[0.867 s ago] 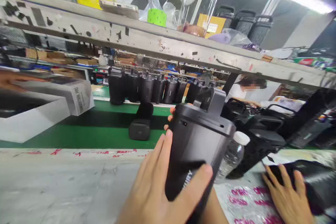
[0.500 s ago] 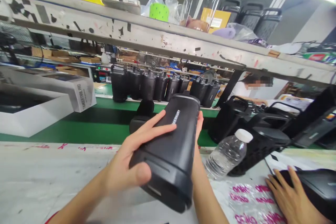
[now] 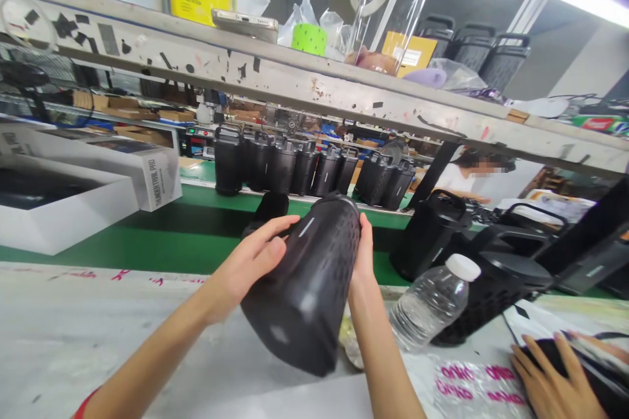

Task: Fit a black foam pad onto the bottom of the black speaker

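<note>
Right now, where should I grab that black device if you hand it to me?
Probably cup the black device by its wide near end, coming from the near side with both palms underneath. That end points toward the camera and is uncovered, while the left hand and right hand hold its long sides farther up.

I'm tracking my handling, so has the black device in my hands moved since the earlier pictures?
Yes: the black device has moved left, away from the clear bottle, which it partly covered in the earliest picture.
</note>
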{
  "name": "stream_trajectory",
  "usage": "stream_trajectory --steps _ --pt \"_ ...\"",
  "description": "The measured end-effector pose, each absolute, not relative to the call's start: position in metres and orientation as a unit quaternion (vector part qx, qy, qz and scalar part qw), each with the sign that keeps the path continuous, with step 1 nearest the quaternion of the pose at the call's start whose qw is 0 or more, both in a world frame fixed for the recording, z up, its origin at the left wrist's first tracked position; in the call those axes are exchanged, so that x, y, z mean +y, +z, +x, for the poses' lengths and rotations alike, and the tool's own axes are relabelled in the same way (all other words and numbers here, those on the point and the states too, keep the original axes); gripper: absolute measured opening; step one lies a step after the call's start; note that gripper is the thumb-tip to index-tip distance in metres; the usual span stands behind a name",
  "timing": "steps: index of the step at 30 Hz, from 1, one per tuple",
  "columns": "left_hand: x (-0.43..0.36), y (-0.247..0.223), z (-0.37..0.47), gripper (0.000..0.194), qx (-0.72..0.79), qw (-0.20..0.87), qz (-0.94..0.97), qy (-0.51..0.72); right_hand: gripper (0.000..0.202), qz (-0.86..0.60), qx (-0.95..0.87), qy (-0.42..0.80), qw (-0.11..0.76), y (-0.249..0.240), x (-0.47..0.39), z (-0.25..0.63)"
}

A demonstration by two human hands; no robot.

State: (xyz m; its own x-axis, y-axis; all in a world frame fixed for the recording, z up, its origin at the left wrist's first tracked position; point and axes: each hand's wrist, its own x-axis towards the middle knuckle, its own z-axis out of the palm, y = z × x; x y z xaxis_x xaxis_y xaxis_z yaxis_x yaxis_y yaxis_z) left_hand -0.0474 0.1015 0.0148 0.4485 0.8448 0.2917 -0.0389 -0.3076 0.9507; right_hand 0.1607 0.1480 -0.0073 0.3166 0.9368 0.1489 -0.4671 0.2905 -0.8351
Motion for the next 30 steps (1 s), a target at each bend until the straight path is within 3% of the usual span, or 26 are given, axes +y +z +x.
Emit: stream_trajectory --steps 2,4,8,10,13,15,18,23,26,30 --pt "0.115 0.002 -0.046 0.108 0.338 0.507 0.693 0.386 0.057 -0.378 -0.333 0.463 0.730 -0.003 0.150 0.157" --pt "0.127 -0.015 -0.039 0.119 0.336 0.506 0.705 0.366 0.061 -0.396 -0.337 0.422 0.742 0.000 0.147 0.148" --pt "0.133 -0.028 -0.025 0.087 0.297 0.476 0.719 0.411 0.067 -0.399 -0.380 0.358 0.754 0.012 0.118 0.128" --pt "0.126 -0.020 -0.024 0.091 0.263 0.441 0.730 0.451 0.064 -0.357 -0.423 0.329 0.765 0.025 0.096 0.122" --pt "0.120 -0.011 -0.030 0.104 0.214 0.387 0.739 0.507 0.060 -0.178 -0.533 0.279 0.779 0.040 0.070 0.115" --pt "0.125 -0.018 -0.033 0.101 0.215 0.363 0.735 0.531 0.062 -0.119 -0.572 0.279 0.762 0.039 0.071 0.112" --pt "0.137 -0.043 -0.031 0.089 0.256 0.342 0.717 0.551 0.064 -0.246 -0.568 0.312 0.721 0.028 0.091 0.116" --pt "0.139 -0.068 -0.018 0.086 0.324 0.305 0.681 0.582 0.092 -0.388 -0.589 0.261 0.659 0.038 0.088 0.138" --pt "0.142 -0.065 -0.007 0.098 0.351 0.255 0.657 0.616 0.061 -0.380 -0.538 0.151 0.737 0.060 0.057 0.150" --pt "0.167 -0.052 0.028 0.105 0.334 0.249 0.637 0.649 0.024 -0.303 -0.481 0.119 0.814 0.077 0.027 0.163"
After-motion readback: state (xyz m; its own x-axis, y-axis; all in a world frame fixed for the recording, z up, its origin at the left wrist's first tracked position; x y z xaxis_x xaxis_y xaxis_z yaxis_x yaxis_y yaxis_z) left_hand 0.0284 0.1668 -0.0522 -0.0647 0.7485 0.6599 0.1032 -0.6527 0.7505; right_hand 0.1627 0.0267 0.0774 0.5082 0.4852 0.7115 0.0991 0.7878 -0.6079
